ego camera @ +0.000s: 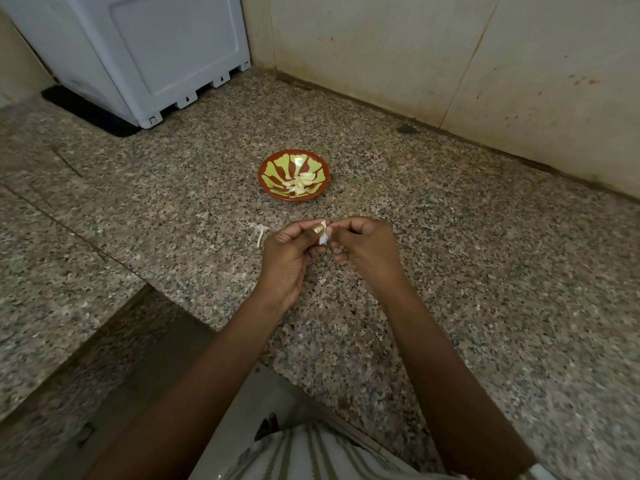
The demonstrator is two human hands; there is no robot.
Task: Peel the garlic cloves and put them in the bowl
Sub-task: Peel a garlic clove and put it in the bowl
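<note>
A small red bowl with a green pattern point(277, 161) stands on the granite counter and holds several peeled garlic cloves point(300, 184). In front of it, above the counter, my left hand point(289, 258) and my right hand point(367, 247) meet fingertip to fingertip. Together they pinch one garlic clove point(322, 233) whose white skin hangs loose between the thumbs. Most of the clove is hidden by my fingers.
White garlic skins and a stem point(259, 233) lie on the counter just left of my left hand. A white appliance point(138, 53) stands at the back left. Tiled wall point(450, 57) runs behind the bowl. The counter edge drops off at the lower left.
</note>
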